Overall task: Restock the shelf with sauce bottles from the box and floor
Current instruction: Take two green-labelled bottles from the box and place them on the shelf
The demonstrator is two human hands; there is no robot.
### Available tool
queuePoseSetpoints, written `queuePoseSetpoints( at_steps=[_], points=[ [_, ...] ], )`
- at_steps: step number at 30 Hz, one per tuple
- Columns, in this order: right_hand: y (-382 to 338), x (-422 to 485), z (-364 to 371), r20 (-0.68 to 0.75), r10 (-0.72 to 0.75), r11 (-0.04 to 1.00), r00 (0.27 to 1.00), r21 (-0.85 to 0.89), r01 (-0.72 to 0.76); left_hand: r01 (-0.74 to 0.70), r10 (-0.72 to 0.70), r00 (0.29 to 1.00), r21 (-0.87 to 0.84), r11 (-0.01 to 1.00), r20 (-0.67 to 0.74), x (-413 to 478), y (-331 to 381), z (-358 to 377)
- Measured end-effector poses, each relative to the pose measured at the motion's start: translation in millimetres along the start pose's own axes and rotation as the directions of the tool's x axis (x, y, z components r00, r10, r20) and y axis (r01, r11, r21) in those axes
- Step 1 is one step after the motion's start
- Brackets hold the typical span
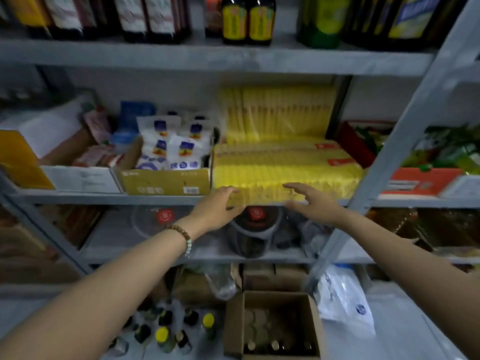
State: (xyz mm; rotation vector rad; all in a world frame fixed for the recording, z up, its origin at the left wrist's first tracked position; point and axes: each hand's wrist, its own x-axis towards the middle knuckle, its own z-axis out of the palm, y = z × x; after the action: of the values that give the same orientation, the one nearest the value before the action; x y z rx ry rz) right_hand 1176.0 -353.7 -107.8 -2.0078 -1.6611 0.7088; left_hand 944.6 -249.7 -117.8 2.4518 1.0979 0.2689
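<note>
Both my arms reach up to a grey metal shelf (pixel 104 198). My left hand (pixel 218 207) grips the front lower edge of a stack of yellow packets (pixel 285 170), thumb beneath it. My right hand (pixel 314 203) hovers with spread fingers at the front of the same stack, apparently just touching it. On the floor below stands an open cardboard box (pixel 272 326) with bottle caps showing inside. Left of the box, several loose sauce bottles (pixel 168 331) with yellow and dark caps stand on the floor. Dark sauce bottles (pixel 246 19) line the top shelf.
A cardboard tray of white pouches (pixel 168 154) sits left of the yellow stack. A dark jar with a red lid (pixel 252 229) stands on the shelf under my hands. A grey upright post (pixel 389 165) runs at the right. A white plastic bag (pixel 345 302) lies on the floor.
</note>
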Motion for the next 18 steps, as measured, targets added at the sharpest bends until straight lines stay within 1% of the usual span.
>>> queuePoseSetpoints(
  at_steps=[1, 3, 5, 8, 10, 13, 16, 18],
  points=[
    [19, -6, 14, 0.014, 0.023, 0.999, 1.0, 0.027, -0.023, 0.0, 0.001, 0.998, -0.022, 1.0, 0.056, 0, -3, 22],
    [54, -19, 44, 0.001, 0.055, 0.996, 0.998, 0.069, -0.055, 0.015, -0.008, 0.993, -0.06, 0.998, 0.115, -2, -12, 72],
    [86, -33, 74, 0.002, 0.104, 0.988, 0.995, 0.112, -0.104, 0.062, -0.041, 0.981, -0.107, 0.992, 0.19, -10, -23, 122],
    [140, -48, 123, 0.083, 0.185, 0.965, 0.979, 0.173, -0.197, 0.175, -0.113, 0.935, -0.159, 0.972, 0.335, -25, -40, 190],
    [177, -55, 156, 0.122, 0.229, 0.956, 0.966, 0.16, -0.247, 0.239, -0.144, 0.903, -0.195, 0.951, 0.404, -32, -52, 231],
    [230, -58, 202, 0.173, 0.258, 0.943, 0.95, 0.167, -0.286, 0.267, -0.201, 0.899, -0.123, 0.956, 0.39, -37, -73, 293],
    [281, -57, 248, 0.229, 0.286, 0.937, 0.931, 0.135, -0.321, 0.374, -0.283, 0.854, -0.137, 0.917, 0.436, -42, -95, 356],
    [314, -52, 284, 0.276, 0.296, 0.929, 0.914, 0.138, -0.343, 0.428, -0.344, 0.836, -0.115, 0.896, 0.428, -46, -112, 397]
  ],
)
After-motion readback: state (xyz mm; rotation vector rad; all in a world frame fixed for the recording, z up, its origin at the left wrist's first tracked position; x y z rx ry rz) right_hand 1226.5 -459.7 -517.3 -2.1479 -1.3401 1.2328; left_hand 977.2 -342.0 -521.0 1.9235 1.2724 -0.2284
